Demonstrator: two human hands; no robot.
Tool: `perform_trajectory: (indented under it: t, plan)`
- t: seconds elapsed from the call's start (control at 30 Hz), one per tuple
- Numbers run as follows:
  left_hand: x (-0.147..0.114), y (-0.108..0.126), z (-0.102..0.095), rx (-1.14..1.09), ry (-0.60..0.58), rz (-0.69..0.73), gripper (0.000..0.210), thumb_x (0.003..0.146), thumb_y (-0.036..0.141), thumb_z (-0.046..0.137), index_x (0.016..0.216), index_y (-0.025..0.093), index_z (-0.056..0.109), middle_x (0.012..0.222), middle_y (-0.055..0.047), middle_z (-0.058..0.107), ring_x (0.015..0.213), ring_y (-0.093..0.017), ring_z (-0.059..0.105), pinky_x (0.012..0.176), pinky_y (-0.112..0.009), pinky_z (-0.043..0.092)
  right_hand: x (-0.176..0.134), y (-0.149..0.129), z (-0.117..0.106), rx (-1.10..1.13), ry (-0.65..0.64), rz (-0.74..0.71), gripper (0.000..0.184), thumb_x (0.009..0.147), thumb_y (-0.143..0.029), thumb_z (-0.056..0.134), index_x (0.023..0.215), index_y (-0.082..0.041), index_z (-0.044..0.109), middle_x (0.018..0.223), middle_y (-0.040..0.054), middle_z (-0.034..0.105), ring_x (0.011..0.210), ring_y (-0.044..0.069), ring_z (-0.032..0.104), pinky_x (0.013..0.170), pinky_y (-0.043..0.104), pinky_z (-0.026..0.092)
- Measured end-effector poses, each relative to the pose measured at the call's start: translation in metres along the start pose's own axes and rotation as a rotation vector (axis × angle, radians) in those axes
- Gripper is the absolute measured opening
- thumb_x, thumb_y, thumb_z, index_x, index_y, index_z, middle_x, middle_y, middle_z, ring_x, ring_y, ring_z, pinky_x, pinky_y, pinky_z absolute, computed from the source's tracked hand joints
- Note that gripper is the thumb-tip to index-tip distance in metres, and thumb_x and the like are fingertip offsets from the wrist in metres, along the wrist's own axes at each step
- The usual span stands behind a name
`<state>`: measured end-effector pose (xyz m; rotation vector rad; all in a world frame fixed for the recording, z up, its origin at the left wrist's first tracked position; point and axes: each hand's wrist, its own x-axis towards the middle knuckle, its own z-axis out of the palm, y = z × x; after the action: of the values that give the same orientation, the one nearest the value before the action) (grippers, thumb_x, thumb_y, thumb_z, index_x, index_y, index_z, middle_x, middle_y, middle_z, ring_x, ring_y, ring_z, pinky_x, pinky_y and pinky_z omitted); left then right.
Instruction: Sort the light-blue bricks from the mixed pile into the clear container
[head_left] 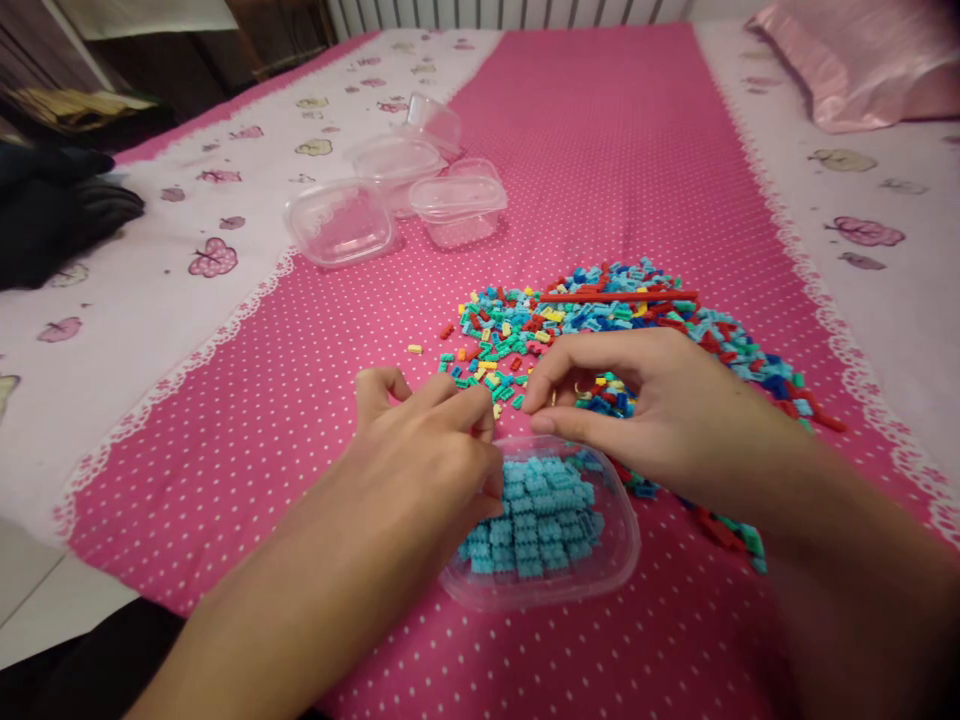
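Mid-sorting: left hand (427, 450) curled at rim of clear tub (600, 570) of light-blue bricks (536, 515) near bedspread's near edge; right hand (637, 410) pinched over mixed pile (600, 330), contents unclear. Next probably needed another blue piece picked.

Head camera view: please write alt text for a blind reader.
Two bare hands, left hand and right hand, meet over a clear tub of light-blue bricks. Behind lies a mixed brick pile on pink dotted cloth.

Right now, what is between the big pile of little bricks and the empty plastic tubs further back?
Head view: only bare pink dotted cloth lies between the brick pile and the empty clear tubs. One stray yellow brick sits just left of the pile.
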<state>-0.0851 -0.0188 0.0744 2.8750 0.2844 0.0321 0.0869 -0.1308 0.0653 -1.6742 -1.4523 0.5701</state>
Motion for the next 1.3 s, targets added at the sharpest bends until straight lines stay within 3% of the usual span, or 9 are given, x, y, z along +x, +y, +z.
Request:
perform_trajectory:
  t: [0.27, 0.5, 0.57, 0.67, 0.8, 0.93, 1.1, 1.3]
  plan:
    - [-0.004, -0.01, 0.004, -0.063, 0.142, 0.072, 0.019, 0.086, 0.024, 0.074, 0.067, 0.025, 0.071, 0.079, 0.004, 0.064, 0.08, -0.016, 0.049, 0.079, -0.039, 0.017, -0.001, 0.0, -0.007, -0.005, 0.005, -0.023, 0.014, 0.084, -0.013, 0.072, 0.08, -0.026, 0.072, 0.079, -0.0068, 0.074, 0.073, 0.012, 0.066, 0.067, 0.024, 0.048]
    - [-0.001, -0.027, -0.011, 0.01, 0.229, 0.027, 0.031, 0.102, 0.029, 0.049, 0.083, 0.023, 0.073, 0.086, -0.002, 0.066, 0.079, -0.019, 0.054, 0.075, -0.04, 0.018, -0.001, 0.031, -0.03, -0.384, 0.276, 0.121, 0.007, 0.089, -0.019, 0.07, 0.091, -0.023, 0.074, 0.092, 0.0034, 0.075, 0.084, 0.022, 0.068, 0.081, 0.037, 0.051]
    - [0.001, -0.032, -0.006, 0.059, 0.289, 0.002, 0.031, 0.104, 0.029, 0.045, 0.088, 0.023, 0.071, 0.087, -0.002, 0.067, 0.081, -0.019, 0.055, 0.077, -0.041, 0.02, 0.001, 0.043, -0.026, -0.482, 0.295, 0.128, 0.012, 0.09, -0.018, 0.069, 0.098, -0.023, 0.077, 0.101, 0.0064, 0.074, 0.094, 0.025, 0.067, 0.089, 0.042, 0.05]
    - [0.003, -0.039, 0.004, 0.097, 0.269, -0.058, 0.029, 0.105, 0.03, 0.044, 0.094, 0.022, 0.07, 0.09, -0.003, 0.069, 0.084, -0.021, 0.059, 0.082, -0.043, 0.025, 0.003, 0.054, -0.009, -0.582, 0.237, 0.088, 0.019, 0.09, -0.026, 0.073, 0.108, -0.026, 0.079, 0.111, 0.0092, 0.069, 0.11, 0.029, 0.062, 0.099, 0.049, 0.047]
    - [0.006, -0.053, 0.014, 0.058, 0.297, -0.152, 0.03, 0.106, 0.033, 0.042, 0.1, 0.023, 0.069, 0.098, -0.004, 0.069, 0.091, -0.024, 0.063, 0.082, -0.042, 0.033, 0.005, 0.059, 0.009, -0.694, 0.215, 0.088, 0.034, 0.084, -0.031, 0.08, 0.119, -0.031, 0.076, 0.124, 0.0113, 0.061, 0.12, 0.035, 0.055, 0.099, 0.055, 0.045]
    - [0.013, -0.066, 0.026, -0.014, 0.311, -0.232, 0.028, 0.104, 0.03, 0.044, 0.12, 0.017, 0.063, 0.116, -0.01, 0.067, 0.104, -0.029, 0.064, 0.085, -0.043, 0.044, 0.007, 0.06, 0.011, -0.727, 0.224, 0.088, 0.051, 0.086, -0.028, 0.078, 0.135, -0.026, 0.065, 0.132, 0.0118, 0.06, 0.119, 0.033, 0.055, 0.098, 0.051, 0.046]
    - [0.018, -0.066, 0.036, 0.018, 0.391, -0.303, 0.028, 0.103, 0.021, 0.044, 0.127, 0.016, 0.058, 0.123, -0.012, 0.068, 0.115, -0.033, 0.062, 0.099, -0.051, 0.04, 0.008, 0.06, 0.016, -0.772, 0.296, 0.086, 0.005, 0.087, -0.023, 0.074, 0.093, -0.022, 0.074, 0.121, 0.0104, 0.065, 0.115, 0.033, 0.055, 0.096, 0.05, 0.044]
    - [0.015, -0.057, 0.028, 0.03, 0.443, -0.277, 0.024, 0.103, 0.019, 0.044, 0.118, 0.019, 0.062, 0.116, -0.008, 0.069, 0.111, -0.03, 0.061, 0.1, -0.05, 0.033, 0.006, 0.063, 0.026, -0.812, 0.399, 0.114, 0.002, 0.082, -0.023, 0.077, 0.082, -0.025, 0.076, 0.127, 0.01, 0.066, 0.118, 0.039, 0.049, 0.096, 0.058, 0.038]
